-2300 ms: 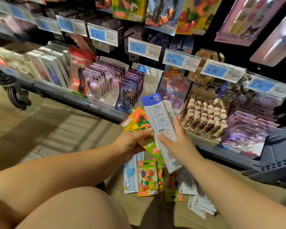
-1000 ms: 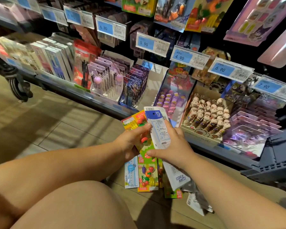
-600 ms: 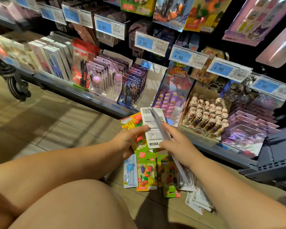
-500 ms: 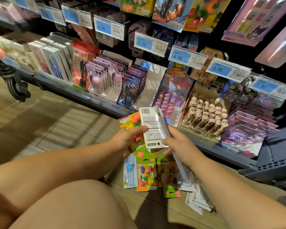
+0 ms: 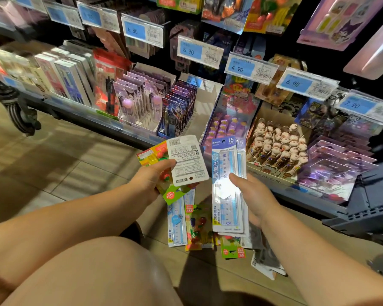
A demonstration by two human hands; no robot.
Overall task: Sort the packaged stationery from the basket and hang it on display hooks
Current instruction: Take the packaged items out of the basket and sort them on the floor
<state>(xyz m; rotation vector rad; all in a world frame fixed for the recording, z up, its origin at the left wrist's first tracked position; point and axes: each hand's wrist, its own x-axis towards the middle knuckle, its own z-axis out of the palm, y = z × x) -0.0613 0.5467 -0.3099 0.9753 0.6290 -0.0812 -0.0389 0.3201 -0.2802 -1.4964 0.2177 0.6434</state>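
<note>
My left hand [image 5: 149, 181] grips a small stack of packs: a white-backed pack [image 5: 187, 160] with a barcode on top and a colourful fruit-eraser pack [image 5: 155, 155] behind it. My right hand [image 5: 251, 195] holds blue 15 cm ruler packs [image 5: 227, 186] upright, thumb on the front, with a second ruler pack showing behind. More packs lie on the floor below: a ruler pack [image 5: 177, 221], a fruit-eraser pack [image 5: 198, 227] and white packs [image 5: 264, 259].
Shelf trays ahead hold pen packs [image 5: 137, 102], dark card packs [image 5: 178, 109] and a box of figure-topped pens [image 5: 279, 146]. Blue price tags [image 5: 198, 50] line the hook rails above. A dark basket [image 5: 372, 206] stands at the right. My knee [image 5: 93, 274] fills the lower left.
My hands have parted: the left keeps the white-backed pack and eraser pack, and the right has drawn the ruler packs away to the right, turning their fronts toward me.
</note>
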